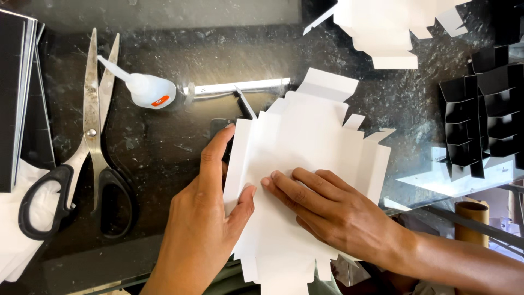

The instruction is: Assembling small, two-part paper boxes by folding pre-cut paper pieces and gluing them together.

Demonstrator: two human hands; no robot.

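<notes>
both hands – left hand [210,218] and right hand [327,210] – are pressing flat, grip spread, on the light, easily creased white card cutout [311,142], best held by its edges.

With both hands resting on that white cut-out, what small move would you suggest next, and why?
Probably run the right hand along the fold to crease it, while the left hand steadies the edge: the white card cut-out has its left panel raised, and the glue bottle lies untouched.

Glue bottle with a label

A small white glue bottle [147,89] lies beside the scissors, bearing an orange-red label [160,100].
</notes>
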